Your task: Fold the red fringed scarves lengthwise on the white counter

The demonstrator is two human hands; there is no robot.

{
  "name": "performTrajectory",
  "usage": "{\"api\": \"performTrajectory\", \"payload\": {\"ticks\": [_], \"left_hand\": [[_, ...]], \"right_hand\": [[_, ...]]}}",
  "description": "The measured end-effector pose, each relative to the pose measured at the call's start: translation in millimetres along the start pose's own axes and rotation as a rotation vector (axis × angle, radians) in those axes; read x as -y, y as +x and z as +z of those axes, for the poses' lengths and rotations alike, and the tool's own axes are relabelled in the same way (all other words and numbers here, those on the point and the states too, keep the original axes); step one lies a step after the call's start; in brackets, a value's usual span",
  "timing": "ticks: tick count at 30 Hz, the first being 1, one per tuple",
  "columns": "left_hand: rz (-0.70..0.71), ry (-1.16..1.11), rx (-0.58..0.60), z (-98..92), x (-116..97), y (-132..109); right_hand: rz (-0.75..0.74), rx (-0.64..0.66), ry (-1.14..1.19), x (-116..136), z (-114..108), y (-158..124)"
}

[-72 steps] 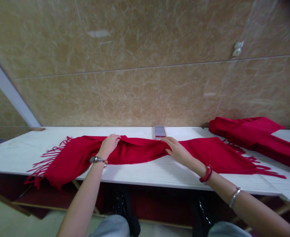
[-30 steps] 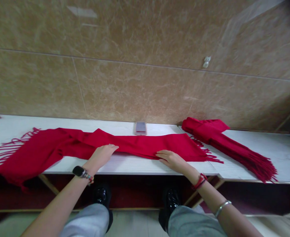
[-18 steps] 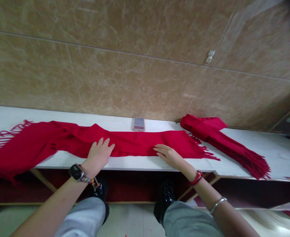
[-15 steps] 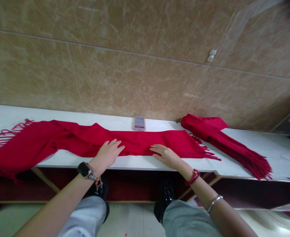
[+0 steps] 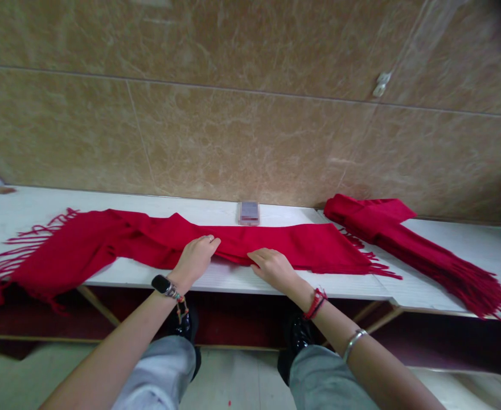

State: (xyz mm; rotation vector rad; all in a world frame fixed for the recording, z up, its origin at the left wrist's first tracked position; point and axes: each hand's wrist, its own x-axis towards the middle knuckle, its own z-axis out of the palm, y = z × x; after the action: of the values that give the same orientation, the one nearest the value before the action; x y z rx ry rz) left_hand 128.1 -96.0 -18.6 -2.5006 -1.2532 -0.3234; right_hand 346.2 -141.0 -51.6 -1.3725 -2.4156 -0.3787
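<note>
A long red scarf (image 5: 306,245) with fringed ends lies lengthwise on the white bench top (image 5: 216,280). Its left part is rumpled and hangs over the front edge; the right part is flatter. My left hand (image 5: 196,257) has its fingers curled on the scarf near the middle, pinching the cloth. To its right, my right hand (image 5: 272,266) grips the scarf's near edge, its fingers bent together. Between the two hands that edge is slightly raised. The fingertips of both hands are partly hidden.
A second red scarf (image 5: 387,228), folded, lies to the right with its fringe toward the front edge. A small clear-cased box (image 5: 249,213) sits behind the first scarf against the tiled wall (image 5: 233,142). Open shelf compartments (image 5: 237,324) lie below the top.
Both hands have gone from flat, spread fingers to curled ones closed on the scarf. The near edge between them has lifted a little. The view has shifted slightly left.
</note>
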Motion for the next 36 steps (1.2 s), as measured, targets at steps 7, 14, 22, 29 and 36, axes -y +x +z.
{"api": "performTrajectory", "payload": {"ticks": [7, 14, 22, 29, 36], "left_hand": [[0.095, 0.049, -0.015, 5.0, 3, -1], [0.18, 0.014, 0.069, 8.8, 8, -5], [0.219, 0.019, 0.044, 2.6, 3, -5], [0.2, 0.088, 0.029, -3.1, -3, -4], [0.422, -0.024, 0.114, 0.3, -5, -9]], "right_hand": [[-0.013, -0.041, -0.06, 6, 2, 3], [-0.074, -0.011, -0.041, -4, -3, -5], [-0.018, 0.005, -0.107, -20, -7, -16], [-0.068, 0.004, -0.067, -28, -9, -23], [-0.15, -0.007, 0.003, -33, -2, -25]]}}
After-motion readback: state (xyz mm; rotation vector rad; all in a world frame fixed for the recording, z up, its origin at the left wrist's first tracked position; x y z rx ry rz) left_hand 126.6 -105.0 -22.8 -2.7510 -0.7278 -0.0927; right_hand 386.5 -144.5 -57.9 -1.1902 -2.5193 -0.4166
